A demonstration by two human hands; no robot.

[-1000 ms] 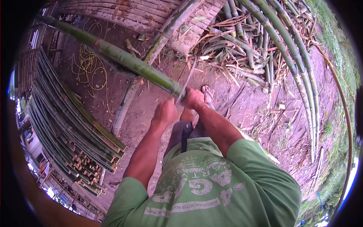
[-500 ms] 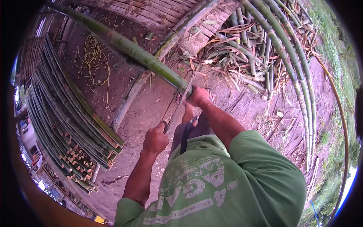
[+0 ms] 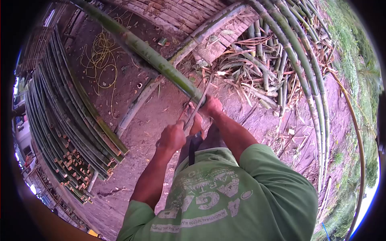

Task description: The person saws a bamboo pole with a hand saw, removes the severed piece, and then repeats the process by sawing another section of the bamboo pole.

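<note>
My left hand is closed around the handle of a thin-framed bow saw. The saw lies across a thick green bamboo pole close to its near end. Just past the saw, my right hand is wrapped around the end of the pole. A pale bamboo support runs crosswise beneath the pole. My foot shows on the ground below the saw, partly covered by my left hand and the saw.
Cut bamboo poles are stacked on the left, with a tangled yellow rope beside them. Shavings and offcuts pile up at upper right. Long curved poles extend down the right side. A slatted bamboo platform stands at the back.
My left hand has pushed the saw forward and now sits closer to the pole. My right hand stays on the pole's end. The whole view has shifted slightly.
</note>
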